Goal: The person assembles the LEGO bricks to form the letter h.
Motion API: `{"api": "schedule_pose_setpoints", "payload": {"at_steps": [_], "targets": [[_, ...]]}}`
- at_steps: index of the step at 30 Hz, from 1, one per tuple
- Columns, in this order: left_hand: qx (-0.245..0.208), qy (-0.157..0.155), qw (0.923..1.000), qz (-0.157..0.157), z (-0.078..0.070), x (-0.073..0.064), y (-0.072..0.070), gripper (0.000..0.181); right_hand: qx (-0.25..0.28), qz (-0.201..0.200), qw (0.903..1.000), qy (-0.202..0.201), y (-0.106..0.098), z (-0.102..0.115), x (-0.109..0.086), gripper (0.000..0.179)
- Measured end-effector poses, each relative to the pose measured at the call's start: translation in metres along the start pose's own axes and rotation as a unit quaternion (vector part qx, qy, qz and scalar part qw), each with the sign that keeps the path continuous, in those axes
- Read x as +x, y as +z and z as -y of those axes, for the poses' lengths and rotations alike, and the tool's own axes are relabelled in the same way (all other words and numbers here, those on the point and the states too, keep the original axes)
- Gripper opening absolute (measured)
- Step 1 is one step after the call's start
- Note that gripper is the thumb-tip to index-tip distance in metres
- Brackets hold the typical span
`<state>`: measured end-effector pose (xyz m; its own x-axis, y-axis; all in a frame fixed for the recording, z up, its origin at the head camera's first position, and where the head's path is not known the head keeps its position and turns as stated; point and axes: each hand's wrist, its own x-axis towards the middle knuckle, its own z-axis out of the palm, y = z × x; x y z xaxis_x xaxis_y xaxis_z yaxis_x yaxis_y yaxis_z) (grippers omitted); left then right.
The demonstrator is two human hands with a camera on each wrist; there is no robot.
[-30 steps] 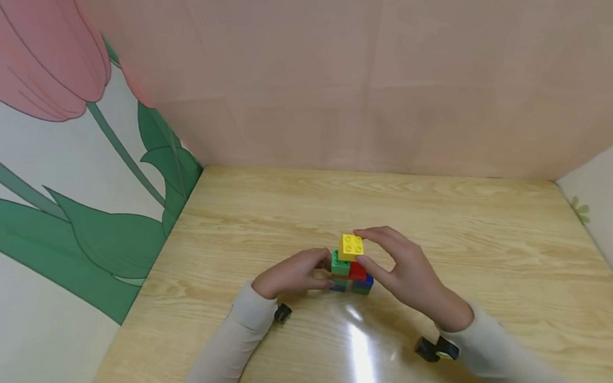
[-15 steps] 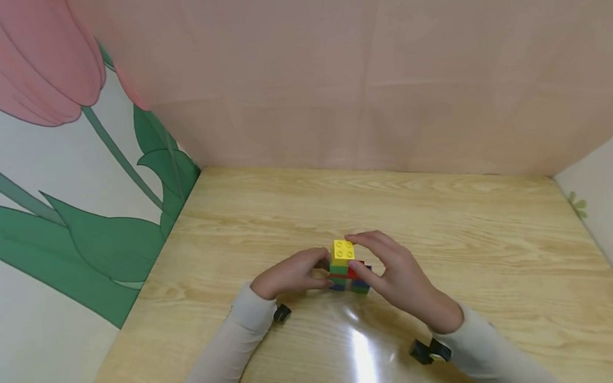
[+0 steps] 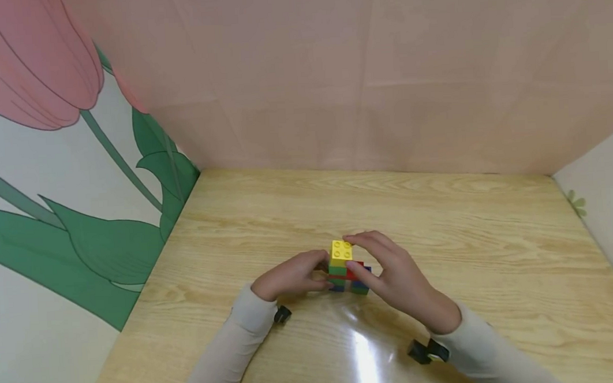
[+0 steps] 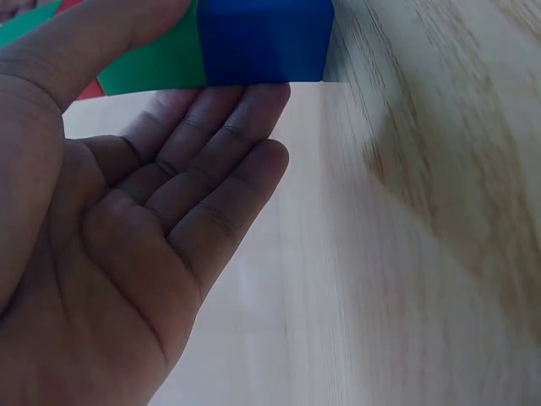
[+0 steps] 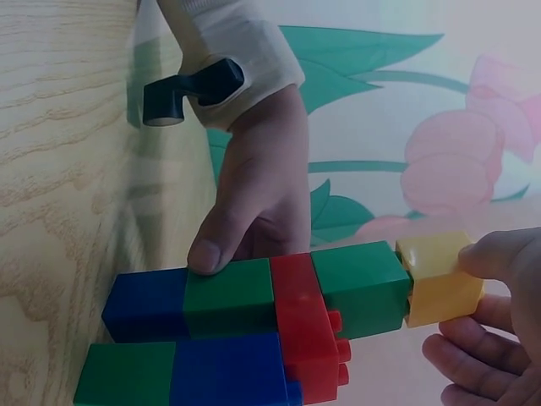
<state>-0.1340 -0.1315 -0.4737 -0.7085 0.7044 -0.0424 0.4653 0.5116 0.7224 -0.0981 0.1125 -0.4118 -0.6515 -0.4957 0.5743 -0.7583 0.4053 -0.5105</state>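
My right hand [image 3: 396,273] pinches a yellow building block [image 3: 341,249] between thumb and fingers. That block sits at the top of a stack, over an upper green block [image 5: 359,289]; a thin gap with studs shows between them. Beneath lies a red block [image 5: 306,330] bridging two short columns. One column has a lower green block [image 5: 228,298] and a blue block [image 5: 145,306]; the other has a second blue block [image 5: 228,370] and a green base block [image 5: 125,374]. My left hand [image 3: 294,276] holds the stack's left side, thumb on the lower green block, fingers behind.
The stack stands on a wood-grain table [image 3: 266,217] with a light reflection near its front. A pinkish cloth [image 3: 363,84] hangs behind. A wall with a painted tulip [image 3: 29,61] borders the left. Black wrist devices [image 3: 427,352] sit by both sleeves.
The yellow block has moved left and down with my right hand, from above the stack onto the upper green block. My left hand has stayed at the stack's side.
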Motion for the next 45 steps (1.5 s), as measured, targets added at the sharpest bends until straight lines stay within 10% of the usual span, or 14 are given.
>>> {"api": "schedule_pose_setpoints", "payload": {"at_steps": [45], "targets": [[-0.002,-0.004,1.0,0.0,-0.0038,-0.0013,0.0,0.034,-0.015,0.027,0.9995,-0.002,-0.0055,0.0088,0.0088,0.043]]}}
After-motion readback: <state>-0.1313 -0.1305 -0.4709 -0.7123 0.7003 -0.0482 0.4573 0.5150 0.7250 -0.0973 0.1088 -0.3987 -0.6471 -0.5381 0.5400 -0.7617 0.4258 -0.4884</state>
